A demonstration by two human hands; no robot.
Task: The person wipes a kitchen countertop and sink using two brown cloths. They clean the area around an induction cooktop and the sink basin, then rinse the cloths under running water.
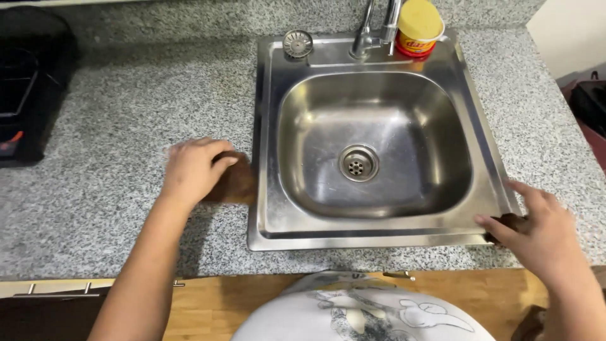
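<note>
Left hand (192, 169) pressed flat on brown pad (235, 183) beside steel sink (379, 240); right hand (541, 230) pinching a second dark piece (510, 221) at sink's corner, both seemingly for wiping.

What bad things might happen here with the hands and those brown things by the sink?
1. The left hand presses a brown pad right beside the raised sink rim; fingers might knock against that metal edge.
2. The right hand holds a dark brown piece at the sink's front right corner; it might slide into the basin.
3. The yellow tub stands by the faucet; a bump might tip it in.
</note>
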